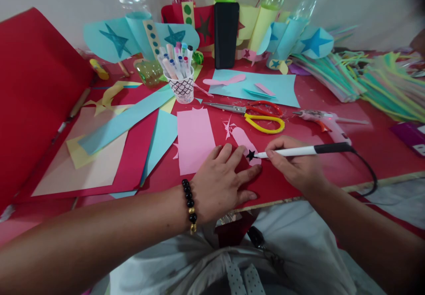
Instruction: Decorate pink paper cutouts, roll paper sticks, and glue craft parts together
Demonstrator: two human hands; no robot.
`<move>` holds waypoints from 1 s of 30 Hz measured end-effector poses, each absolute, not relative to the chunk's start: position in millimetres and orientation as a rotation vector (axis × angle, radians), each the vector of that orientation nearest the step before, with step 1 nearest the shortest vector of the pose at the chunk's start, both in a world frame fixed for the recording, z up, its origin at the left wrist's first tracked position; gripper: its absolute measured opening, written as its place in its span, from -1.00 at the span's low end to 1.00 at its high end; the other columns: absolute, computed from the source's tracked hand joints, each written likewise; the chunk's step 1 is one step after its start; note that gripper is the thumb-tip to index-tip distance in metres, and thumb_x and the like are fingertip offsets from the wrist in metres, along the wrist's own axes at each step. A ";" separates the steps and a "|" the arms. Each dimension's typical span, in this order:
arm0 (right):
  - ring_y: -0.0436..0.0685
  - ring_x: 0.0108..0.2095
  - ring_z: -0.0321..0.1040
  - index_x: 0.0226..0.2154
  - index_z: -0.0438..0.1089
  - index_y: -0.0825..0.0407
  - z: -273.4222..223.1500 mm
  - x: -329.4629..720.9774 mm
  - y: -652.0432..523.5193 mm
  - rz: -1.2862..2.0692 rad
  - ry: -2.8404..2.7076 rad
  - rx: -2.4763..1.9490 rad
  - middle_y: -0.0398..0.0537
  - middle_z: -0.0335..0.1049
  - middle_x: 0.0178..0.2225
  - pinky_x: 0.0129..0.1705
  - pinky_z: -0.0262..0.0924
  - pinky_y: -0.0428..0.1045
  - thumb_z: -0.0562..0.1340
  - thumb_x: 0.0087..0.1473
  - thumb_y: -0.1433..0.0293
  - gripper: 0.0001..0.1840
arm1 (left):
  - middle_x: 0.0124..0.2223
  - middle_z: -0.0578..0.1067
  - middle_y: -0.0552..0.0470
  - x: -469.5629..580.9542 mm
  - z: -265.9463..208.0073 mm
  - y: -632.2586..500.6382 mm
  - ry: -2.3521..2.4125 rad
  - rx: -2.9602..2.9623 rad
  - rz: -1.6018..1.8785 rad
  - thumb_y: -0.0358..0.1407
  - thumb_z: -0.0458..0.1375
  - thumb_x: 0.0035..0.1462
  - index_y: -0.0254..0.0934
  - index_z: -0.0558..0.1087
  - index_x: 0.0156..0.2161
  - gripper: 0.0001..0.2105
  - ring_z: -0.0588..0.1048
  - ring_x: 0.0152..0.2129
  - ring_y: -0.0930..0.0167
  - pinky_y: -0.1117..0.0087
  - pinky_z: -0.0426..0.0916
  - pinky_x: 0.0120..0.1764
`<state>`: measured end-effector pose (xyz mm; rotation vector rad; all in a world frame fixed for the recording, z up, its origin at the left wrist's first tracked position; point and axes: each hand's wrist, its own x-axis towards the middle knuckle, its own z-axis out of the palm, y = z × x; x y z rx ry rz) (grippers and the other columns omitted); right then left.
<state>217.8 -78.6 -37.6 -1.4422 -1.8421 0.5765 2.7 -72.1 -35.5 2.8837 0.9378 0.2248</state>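
Observation:
My right hand (295, 164) grips a white marker (295, 151) with a black rear end. Its tip touches a small black star (250, 155) on a pink paper strip with a rounded end (241, 138). My left hand (221, 180) lies flat with fingers spread, fingertips on and beside that strip, its wrist circled by a black bead bracelet. Just left of it is a larger pink sheet (195, 140), partly under the fingers. Beyond the strip rest scissors (262, 116) with one red and one yellow handle. Pink scraps (227, 127) lie between strip and scissors.
A pink glue gun (327, 122) lies at right near bundled plastic strips (381, 82). Behind stand a marker-filled cup (181, 89), a black phone (226, 36) and paper-wrapped bottles (292, 34). Coloured sheets (89, 153) overlap at left, beside a large red panel (40, 87).

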 end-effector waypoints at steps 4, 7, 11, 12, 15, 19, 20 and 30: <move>0.05 -0.50 0.24 -0.43 0.33 -0.06 -37.2 218.0 -78.3 0.566 -1.823 -1.445 -0.15 0.32 -0.50 -0.46 0.18 -0.03 0.16 0.08 0.40 -0.92 | 0.23 0.14 -0.10 2.9 -36.3 -72.2 0.939 2.888 0.224 0.08 -0.15 0.19 -0.01 0.19 0.20 -0.48 0.11 0.11 0.13 0.07 0.04 0.09; 0.05 -0.49 0.25 -0.42 0.33 -0.06 -37.1 217.8 -78.8 0.563 -1.839 -1.438 -0.15 0.33 -0.49 -0.46 0.18 -0.04 0.17 0.07 0.41 -0.93 | 0.23 0.14 -0.10 3.1 -36.7 -72.1 0.936 2.882 0.239 0.08 -0.14 0.19 -0.03 0.20 0.19 -0.48 0.11 0.11 0.13 0.07 0.05 0.09; 0.03 -0.53 0.21 -0.45 0.32 -0.05 -36.9 217.5 -79.3 0.574 -1.815 -1.434 -0.16 0.30 -0.53 -0.50 0.15 -0.04 0.16 0.07 0.41 -0.91 | 0.23 0.14 -0.10 2.8 -36.4 -71.8 0.933 2.876 0.242 0.08 -0.13 0.19 -0.03 0.20 0.19 -0.48 0.11 0.10 0.13 0.06 0.04 0.10; 0.03 -0.54 0.20 -0.45 0.32 -0.05 -37.0 217.5 -79.4 0.574 -1.808 -1.439 -0.16 0.29 -0.54 -0.51 0.15 -0.04 0.15 0.08 0.40 -0.91 | 0.23 0.14 -0.10 2.8 -36.2 -71.8 0.933 2.876 0.237 0.08 -0.13 0.19 -0.03 0.20 0.19 -0.48 0.11 0.10 0.13 0.06 0.04 0.10; 0.04 -0.55 0.19 -0.46 0.32 -0.05 -37.2 217.7 -79.5 0.577 -1.805 -1.442 -0.15 0.28 -0.55 -0.54 0.14 -0.04 0.15 0.08 0.39 -0.90 | 0.23 0.14 -0.10 2.6 -35.7 -71.7 0.935 2.876 0.229 0.08 -0.13 0.19 -0.02 0.20 0.20 -0.48 0.11 0.11 0.13 0.07 0.03 0.11; 0.03 -0.56 0.20 -0.43 0.33 -0.06 -36.8 217.1 -79.1 0.573 -1.778 -1.442 -0.16 0.29 -0.54 -0.53 0.14 -0.04 0.16 0.09 0.36 -0.91 | 0.23 0.14 -0.10 2.6 -35.7 -71.8 0.931 2.879 0.236 0.07 -0.14 0.19 -0.02 0.20 0.19 -0.48 0.11 0.11 0.13 0.07 0.04 0.10; 0.04 -0.54 0.22 -0.42 0.34 -0.06 -36.5 216.7 -78.9 0.568 -1.780 -1.448 -0.15 0.31 -0.53 -0.51 0.15 -0.03 0.17 0.09 0.36 -0.92 | 0.23 0.14 -0.10 2.7 -35.8 -71.8 0.930 2.881 0.235 0.07 -0.14 0.19 -0.02 0.20 0.19 -0.48 0.11 0.11 0.13 0.07 0.04 0.10; 0.05 -0.46 0.32 -0.38 0.36 -0.02 -38.8 215.5 -75.4 0.542 -1.808 -1.460 -0.14 0.38 -0.46 -0.38 0.22 -0.03 0.19 0.07 0.36 -0.95 | 0.22 0.15 -0.11 2.4 -35.0 -71.9 0.937 2.880 0.234 0.08 -0.15 0.19 -0.02 0.20 0.19 -0.48 0.12 0.10 0.12 0.07 0.05 0.10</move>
